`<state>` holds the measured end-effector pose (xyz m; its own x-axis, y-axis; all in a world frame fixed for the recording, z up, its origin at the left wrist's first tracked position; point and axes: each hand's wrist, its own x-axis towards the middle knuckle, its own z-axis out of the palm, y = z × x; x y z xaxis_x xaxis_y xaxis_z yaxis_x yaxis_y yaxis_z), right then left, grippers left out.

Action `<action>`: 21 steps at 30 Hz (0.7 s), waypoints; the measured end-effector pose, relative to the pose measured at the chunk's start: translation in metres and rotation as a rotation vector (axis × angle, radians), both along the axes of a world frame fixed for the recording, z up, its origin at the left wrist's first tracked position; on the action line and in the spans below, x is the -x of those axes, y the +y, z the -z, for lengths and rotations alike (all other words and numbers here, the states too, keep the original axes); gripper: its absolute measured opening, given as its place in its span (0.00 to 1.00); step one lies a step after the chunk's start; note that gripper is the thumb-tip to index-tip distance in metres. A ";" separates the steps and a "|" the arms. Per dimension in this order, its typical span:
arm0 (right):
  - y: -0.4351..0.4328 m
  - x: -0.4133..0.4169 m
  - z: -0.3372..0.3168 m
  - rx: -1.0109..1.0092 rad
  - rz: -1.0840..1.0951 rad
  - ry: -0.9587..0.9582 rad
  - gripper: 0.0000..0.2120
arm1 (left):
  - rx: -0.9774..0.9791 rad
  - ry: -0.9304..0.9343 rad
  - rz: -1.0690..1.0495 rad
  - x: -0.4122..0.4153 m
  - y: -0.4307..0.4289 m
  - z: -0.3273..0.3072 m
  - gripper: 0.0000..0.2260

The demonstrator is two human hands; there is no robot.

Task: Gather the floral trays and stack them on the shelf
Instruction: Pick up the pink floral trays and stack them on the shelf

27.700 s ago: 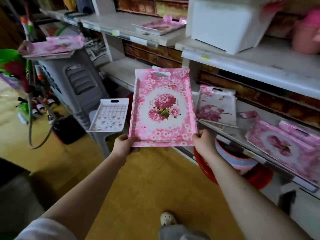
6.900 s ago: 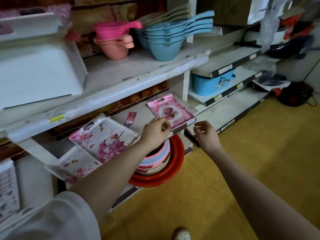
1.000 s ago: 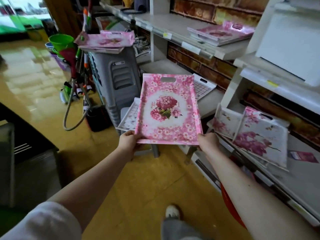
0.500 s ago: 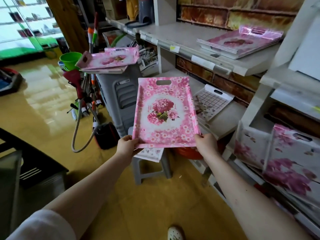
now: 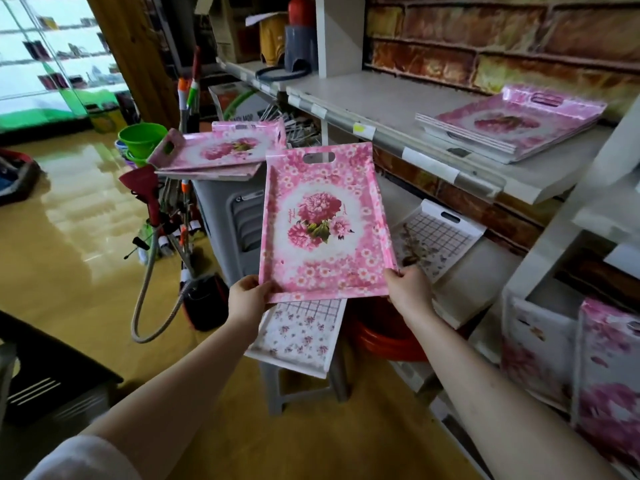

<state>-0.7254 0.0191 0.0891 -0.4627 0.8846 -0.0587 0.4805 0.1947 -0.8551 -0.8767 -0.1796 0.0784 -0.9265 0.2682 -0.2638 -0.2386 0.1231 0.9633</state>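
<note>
- The left hand (image 5: 247, 299) grips the near left corner of the pink floral tray (image 5: 322, 223). Its thumb lies over the raised rim and its fingers are curled out of sight underneath.
- The right hand (image 5: 408, 292) pinches the near right corner in the same way, thumb on top. Both forearms reach forward, from 7 and 5 o'clock.
- The tray is a glossy, hard-looking rectangle with a shallow upturned rim. It has an oval handle slot at its far end, a border of small pink-and-white blossoms, and a pale centre with large magenta flowers. It is held in the air at mid-view, its far end tilted up.
- Just below it, at 6 o'clock, a white tray (image 5: 298, 337) with a grid and small sprigs rests on a grey plastic stool (image 5: 277, 393).
- At 3 o'clock a second grid-patterned tray (image 5: 436, 237) lies tilted on the lower shelf (image 5: 478, 278).
- At 5 o'clock, orange round basins (image 5: 384, 337) sit under that shelf.
- At 10 o'clock, pink trays (image 5: 221, 150) are piled askew on a grey ribbed bin (image 5: 239, 220).
- At 2 o'clock, a neat stack of pink trays (image 5: 512, 123) lies flat on the upper shelf (image 5: 381, 102), a matt pale board against a rough brick wall (image 5: 485, 39).
- At 4 o'clock, more blossom-printed trays (image 5: 606, 375) lean upright at the right edge.
- The floor (image 5: 69, 254) is shiny yellow.
</note>
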 end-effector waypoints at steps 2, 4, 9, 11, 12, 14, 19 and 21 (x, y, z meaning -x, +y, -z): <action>0.004 0.009 -0.003 -0.017 0.011 -0.005 0.16 | 0.004 0.012 0.020 0.013 0.006 0.000 0.05; 0.007 0.021 -0.006 -0.010 0.030 -0.013 0.15 | -0.001 0.003 0.043 0.032 0.014 0.000 0.05; 0.011 0.064 -0.012 -0.002 0.161 0.035 0.16 | -0.024 -0.014 0.177 0.096 0.041 -0.011 0.06; 0.010 0.081 -0.016 0.028 0.214 0.067 0.14 | -0.008 0.054 0.245 0.123 0.048 -0.020 0.09; 0.010 0.088 -0.020 0.038 0.237 0.089 0.15 | -0.012 0.086 0.281 0.136 0.053 -0.027 0.10; 0.011 0.096 -0.029 0.028 0.271 0.118 0.16 | -0.027 0.119 0.337 0.158 0.063 -0.042 0.10; 0.019 0.102 -0.053 -0.021 0.394 0.132 0.15 | -0.035 0.187 0.514 0.193 0.102 -0.074 0.11; 0.025 0.095 -0.061 -0.028 0.434 0.124 0.14 | -0.051 0.194 0.541 0.190 0.116 -0.079 0.10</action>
<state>-0.8199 0.0440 0.1504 -0.0501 0.9987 0.0007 0.4171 0.0216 -0.9086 -1.0668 -0.0633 0.1577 -0.6843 0.7251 -0.0774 0.0269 0.1312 0.9910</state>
